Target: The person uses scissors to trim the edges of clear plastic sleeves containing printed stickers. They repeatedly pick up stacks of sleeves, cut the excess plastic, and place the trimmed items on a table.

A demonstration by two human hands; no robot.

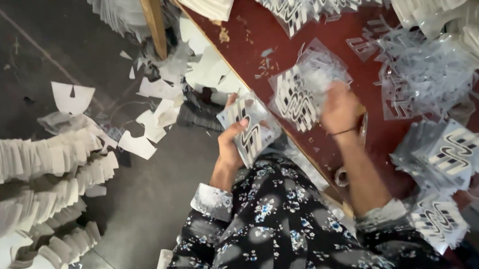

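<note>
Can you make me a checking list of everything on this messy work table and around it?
Surface: dark red table, scuffed, with small scraps on it.
Job's things: clear film sheets with black-and-white wavy shapes; one stack in the left hand, one pile under the right hand.
Clutter: more printed film piles on the right, tangled clear film, white stacks at the top.
Grippers: left hand grips its stack; right hand rests on the table pile, grip blurred.
Cables: nothing seen.
Surroundings: grey floor with white cut pieces, rows of stacked white pieces, a wooden leg.
</note>
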